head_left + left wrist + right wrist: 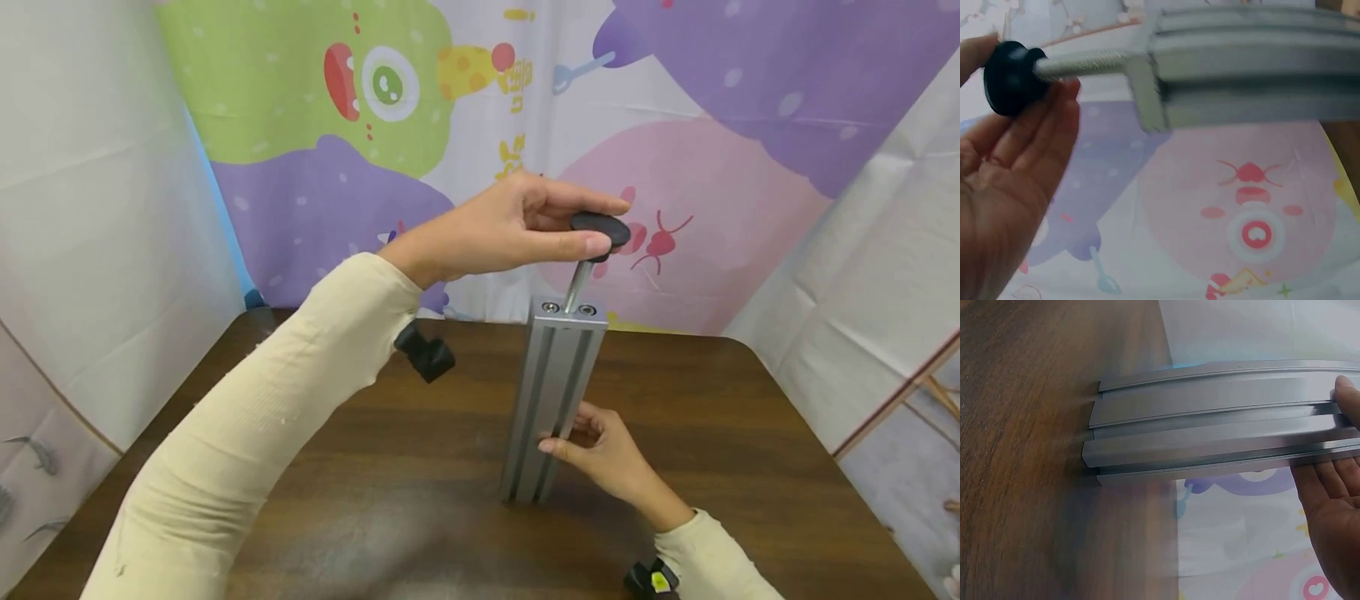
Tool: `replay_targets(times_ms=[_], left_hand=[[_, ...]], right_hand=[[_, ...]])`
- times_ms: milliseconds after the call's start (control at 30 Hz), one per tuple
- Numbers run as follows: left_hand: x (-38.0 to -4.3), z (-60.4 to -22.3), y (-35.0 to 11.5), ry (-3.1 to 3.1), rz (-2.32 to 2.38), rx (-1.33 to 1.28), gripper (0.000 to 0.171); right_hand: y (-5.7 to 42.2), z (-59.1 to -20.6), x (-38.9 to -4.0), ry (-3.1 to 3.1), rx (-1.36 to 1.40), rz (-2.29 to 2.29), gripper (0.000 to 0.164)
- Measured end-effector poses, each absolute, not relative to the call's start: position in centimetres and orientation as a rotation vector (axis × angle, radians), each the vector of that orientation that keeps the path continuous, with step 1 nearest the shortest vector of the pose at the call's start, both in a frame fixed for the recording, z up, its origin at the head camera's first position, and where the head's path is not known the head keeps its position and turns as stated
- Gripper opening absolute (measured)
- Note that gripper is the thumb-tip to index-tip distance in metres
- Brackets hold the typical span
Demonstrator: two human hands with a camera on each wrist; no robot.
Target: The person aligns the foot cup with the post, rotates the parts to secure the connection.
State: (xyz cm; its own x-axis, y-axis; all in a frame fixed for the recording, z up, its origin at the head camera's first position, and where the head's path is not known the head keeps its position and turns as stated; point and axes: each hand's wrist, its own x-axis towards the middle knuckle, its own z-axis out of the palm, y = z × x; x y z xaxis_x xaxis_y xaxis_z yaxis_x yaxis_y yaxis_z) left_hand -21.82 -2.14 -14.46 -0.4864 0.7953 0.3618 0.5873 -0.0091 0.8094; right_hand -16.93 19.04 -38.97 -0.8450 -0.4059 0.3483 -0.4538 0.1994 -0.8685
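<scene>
Closest in was the right hand [603, 454], clamped low on a silver metal profile [551, 400], thumb on the front, fingertips hidden round the back. The right wrist view cut that hand off at the edge, along with the profile's top. The profile stood on end on the table [405, 467], long axis close to vertical, though I couldn't tell if the bottom sat flush. Dull grey finish, grooves running lengthwise, two bolts [551, 308] in the top end. Between those a shiny threaded rod [577, 287] poked upward into a round black foot [602, 227], which the left hand [517, 225] pinched between thumb and fingers. Left wrist view was pretty smeary and lopped off the profile's lower part. Behind everything hung a cartoon backdrop [487, 292].
</scene>
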Motion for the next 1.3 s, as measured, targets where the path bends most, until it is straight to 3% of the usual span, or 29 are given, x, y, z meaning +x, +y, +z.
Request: replay_targets(times_ms=[200, 500, 800, 1000, 1300], left_hand=[[-19.9, -13.4, -1.6, 2.715, 1.224, 1.421, 0.05], [-17.4, -13.4, 0.2, 3.425, 0.646, 1.599, 0.055], [-19.3, -12.8, -1.2, 2.92, 1.021, 1.686, 0.026], [-20.0, -12.8, -1.9, 2.335, 1.334, 1.607, 0.039], [-20.2, -12.9, -2.2, 2.231, 1.354, 1.557, 0.041]], right_hand=[[19.1, -39.1, -17.0, -2.383, 0.892, 1.757, 0.023], [19.1, -39.2, -17.2, -2.374, 0.902, 1.741, 0.024], [19.0, -39.2, -17.1, -2.379, 0.873, 1.774, 0.025], [18.9, -38.9, -17.1, -2.385, 0.866, 1.755, 0.024], [18.8, -39.0, -17.0, -2.374, 0.863, 1.796, 0.024]])
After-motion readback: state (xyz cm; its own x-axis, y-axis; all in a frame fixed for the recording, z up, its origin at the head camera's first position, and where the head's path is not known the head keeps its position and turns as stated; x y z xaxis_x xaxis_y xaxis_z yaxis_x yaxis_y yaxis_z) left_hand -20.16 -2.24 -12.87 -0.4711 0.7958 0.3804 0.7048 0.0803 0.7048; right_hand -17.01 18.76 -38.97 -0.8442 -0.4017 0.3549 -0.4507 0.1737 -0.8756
